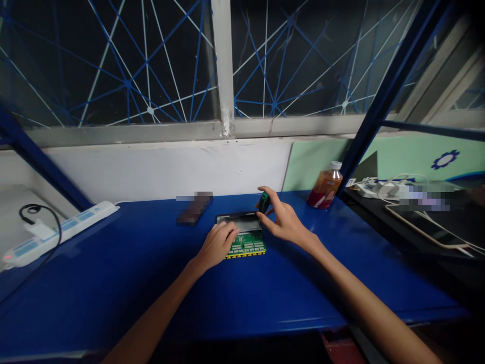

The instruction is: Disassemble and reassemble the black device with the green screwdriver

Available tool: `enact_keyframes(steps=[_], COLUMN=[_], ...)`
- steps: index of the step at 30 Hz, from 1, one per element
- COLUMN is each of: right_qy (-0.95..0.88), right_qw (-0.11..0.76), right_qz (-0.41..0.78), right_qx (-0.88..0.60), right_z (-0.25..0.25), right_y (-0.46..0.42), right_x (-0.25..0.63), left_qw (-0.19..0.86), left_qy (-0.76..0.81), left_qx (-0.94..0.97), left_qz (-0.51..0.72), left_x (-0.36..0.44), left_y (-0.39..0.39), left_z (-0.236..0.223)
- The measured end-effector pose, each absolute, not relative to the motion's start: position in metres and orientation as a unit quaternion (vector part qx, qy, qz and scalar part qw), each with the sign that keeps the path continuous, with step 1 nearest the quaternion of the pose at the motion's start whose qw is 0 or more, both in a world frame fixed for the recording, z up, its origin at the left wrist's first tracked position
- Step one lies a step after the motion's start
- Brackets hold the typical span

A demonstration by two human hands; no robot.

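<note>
A green circuit board with a yellow-edged front lies on the blue table, and a black-framed grey panel adjoins its far side. My left hand rests over the left side of the board and panel, its fingers bent and pressed down on them. In my right hand is a screwdriver with a dark green handle, held nearly upright. Its shaft points down at the right side, near where panel and board meet. The tip is too small to make out.
A dark blurred object lies behind my left hand. A drink bottle stands at the back right. On the left is a white power strip with a black cable. A phone and cables lie on the black surface at right.
</note>
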State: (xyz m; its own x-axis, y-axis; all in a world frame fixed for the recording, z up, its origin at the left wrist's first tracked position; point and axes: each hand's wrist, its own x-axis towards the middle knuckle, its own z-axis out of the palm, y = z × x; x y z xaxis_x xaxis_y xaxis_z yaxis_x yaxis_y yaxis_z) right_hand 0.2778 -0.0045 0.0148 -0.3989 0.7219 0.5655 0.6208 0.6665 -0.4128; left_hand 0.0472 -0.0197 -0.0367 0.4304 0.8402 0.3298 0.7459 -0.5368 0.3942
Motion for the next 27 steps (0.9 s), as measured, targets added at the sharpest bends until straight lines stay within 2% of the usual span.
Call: enact_keyframes(steps=[7, 12, 18, 23, 27], right_qy=[-0.832, -0.831, -0.815, -0.818, -0.82], right_qw=[0.384, 0.387, 0.399, 0.405, 0.413], right_qz=[0.044, 0.106, 0.051, 0.115, 0.092], right_qx=[-0.398, -0.385, -0.417, -0.393, -0.386], right_z=[0.0163, 0.0164, 0.0133, 0.0154, 0.0166], right_y=[-0.0073, -0.0065, -0.0053, -0.0077, -0.0085], right_x=[0.2745, 0.2764, 0.2757, 0.2753, 0.2747], left_qw=[0.088, 0.086, 0.087, 0.092, 0.096], left_qy=[0.468, 0.465, 0.463, 0.462, 0.463], left_qx=[0.842, 0.842, 0.841, 0.842, 0.843], left_qz=[0.254, 0.261, 0.265, 0.261, 0.258], left_x=[0.0463, 0.0452, 0.0449, 0.0449, 0.0451], left_y=[-0.0184, -0.0174, -0.0173, -0.0185, -0.0192], left_z=[-0.0396, -0.0428, -0.0431, -0.0414, -0.0392])
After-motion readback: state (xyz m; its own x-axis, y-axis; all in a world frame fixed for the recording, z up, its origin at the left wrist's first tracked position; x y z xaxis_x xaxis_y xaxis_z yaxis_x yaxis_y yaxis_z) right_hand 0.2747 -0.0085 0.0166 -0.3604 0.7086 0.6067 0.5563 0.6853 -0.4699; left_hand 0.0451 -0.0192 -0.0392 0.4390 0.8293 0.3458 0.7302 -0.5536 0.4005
